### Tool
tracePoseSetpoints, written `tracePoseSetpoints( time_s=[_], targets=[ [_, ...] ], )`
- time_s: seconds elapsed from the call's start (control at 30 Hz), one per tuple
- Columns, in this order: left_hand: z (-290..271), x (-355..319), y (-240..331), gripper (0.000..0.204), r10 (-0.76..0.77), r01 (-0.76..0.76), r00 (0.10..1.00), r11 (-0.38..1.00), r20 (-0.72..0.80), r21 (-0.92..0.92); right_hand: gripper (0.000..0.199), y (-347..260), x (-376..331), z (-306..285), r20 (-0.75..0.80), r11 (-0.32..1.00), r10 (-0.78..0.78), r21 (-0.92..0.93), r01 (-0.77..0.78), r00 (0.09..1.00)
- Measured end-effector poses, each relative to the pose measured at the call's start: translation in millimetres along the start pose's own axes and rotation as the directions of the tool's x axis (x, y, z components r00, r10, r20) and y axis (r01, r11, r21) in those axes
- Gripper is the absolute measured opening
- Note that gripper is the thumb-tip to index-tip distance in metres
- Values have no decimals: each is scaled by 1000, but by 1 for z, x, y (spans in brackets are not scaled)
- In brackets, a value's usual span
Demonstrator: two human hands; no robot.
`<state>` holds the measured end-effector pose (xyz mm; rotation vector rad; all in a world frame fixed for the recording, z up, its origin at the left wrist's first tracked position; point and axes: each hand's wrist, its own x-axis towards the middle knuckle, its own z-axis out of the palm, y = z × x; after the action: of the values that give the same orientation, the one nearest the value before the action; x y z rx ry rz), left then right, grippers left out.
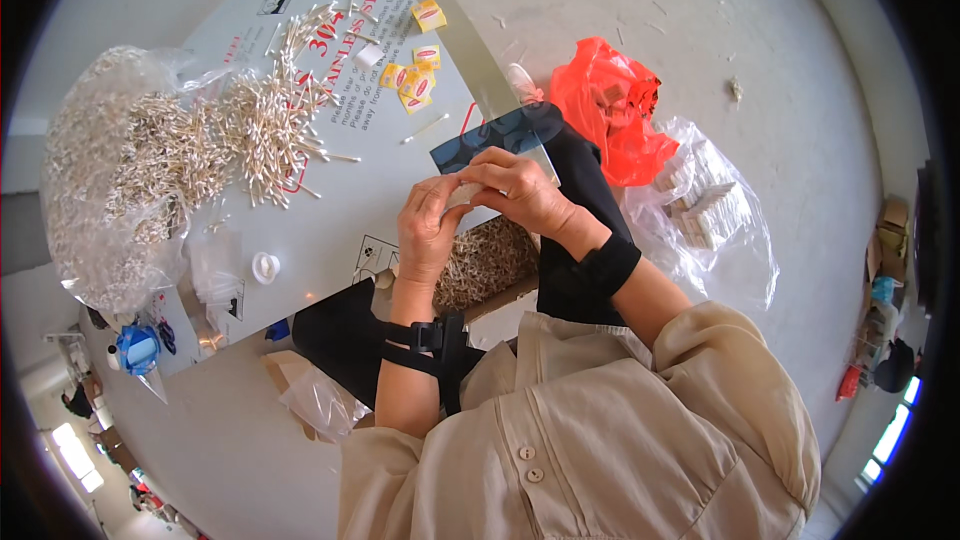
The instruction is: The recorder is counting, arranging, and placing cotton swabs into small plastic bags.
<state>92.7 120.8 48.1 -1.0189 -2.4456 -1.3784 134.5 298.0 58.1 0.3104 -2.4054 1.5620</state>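
My left hand (pixel 428 225) and my right hand (pixel 522 192) meet over my lap, fingertips pinched close together. Something thin and pale sits between them, but the fingers hide most of it and I cannot make out what it is. Under the hands a box holds a mass of cotton swabs (pixel 485 265). Partly behind my right hand lies a dark blue patterned sheet (pixel 480 143) at the table edge. On the table to the left, a heap of loose cotton swabs (pixel 270 125) spills from a large see-through plastic bag (pixel 75 190).
Yellow labels (pixel 416 82), a single cotton swab (pixel 425 128), a white round cap (pixel 265 267) and see-through bags (pixel 213 265) lie on the grey table (pixel 350 180). Right on the floor are a red plastic bag (pixel 600 130) and a see-through bag of white packs (pixel 715 210).
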Motion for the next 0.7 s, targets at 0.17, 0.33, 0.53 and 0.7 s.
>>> tracePoseSetpoints(
  time_s=[0.17, 0.33, 0.53, 0.7],
  targets=[
    [1, 1, -12, 34, 76, -75, 997, 996, -13, 42, 28, 8, 5, 2, 51, 963, -199, -173, 205, 979],
    [-6, 8, -8, 33, 41, -45, 997, 996, 59, 72, 29, 7, 9, -2, 65, 962, -198, -176, 206, 978],
    [-5, 13, 4, 31, 33, -32, 999, 999, -3, 27, 29, 2, 5, 0, 37, 978, -101, -180, 106, 994],
    [-2, 7, -4, 33, 86, -86, 996, 994, -6, 71, 26, 7, 5, 8, 5, 973, -134, -189, 132, 991]
  ],
)
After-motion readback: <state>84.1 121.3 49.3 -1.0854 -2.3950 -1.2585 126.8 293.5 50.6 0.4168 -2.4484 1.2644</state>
